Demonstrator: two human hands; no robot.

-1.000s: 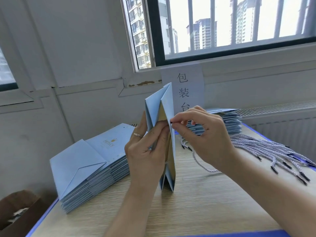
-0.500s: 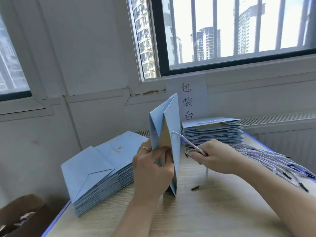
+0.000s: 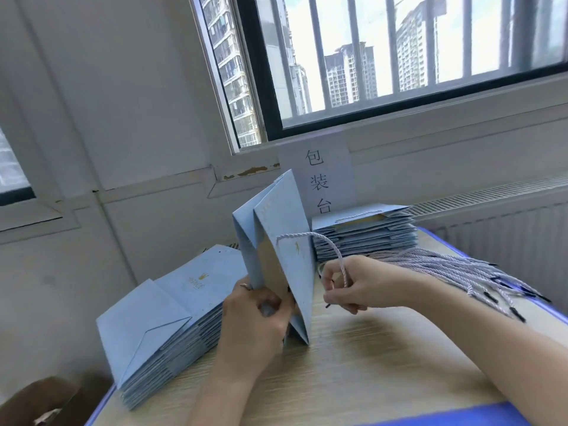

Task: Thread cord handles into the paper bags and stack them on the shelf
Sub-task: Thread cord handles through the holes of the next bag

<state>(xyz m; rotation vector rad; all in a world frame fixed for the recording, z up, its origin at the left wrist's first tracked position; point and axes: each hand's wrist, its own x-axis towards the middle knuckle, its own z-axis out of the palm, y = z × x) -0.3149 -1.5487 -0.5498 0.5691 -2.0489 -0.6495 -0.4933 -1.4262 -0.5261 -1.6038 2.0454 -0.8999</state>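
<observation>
We've drawn more cord [image 3: 333,250] out through the hole in the bag [image 3: 289,262]: right hand [image 3: 362,284] pinches it lower, left hand [image 3: 255,318] still grips the bag, other end probably next.

Barred window [image 3: 399,63] above paper sign [image 3: 316,179] — radiator [image 3: 507,232] alongside.

The fingertips of the left hand [image 3: 255,321] are hidden in the fold of the upright pale blue paper bag [image 3: 289,265]. The white twisted cord [image 3: 335,256] vanishes at the bag's face, and part of it is covered inside the right hand [image 3: 353,284]. The bag hides the left end of the rear stack of blue bags [image 3: 365,238]. The gold print [image 3: 198,279] on the flat stack of blue bags [image 3: 159,327] is too small to read. The brown box [image 3: 46,401] at the lower left corner is blurred and cut off by the edge.
</observation>
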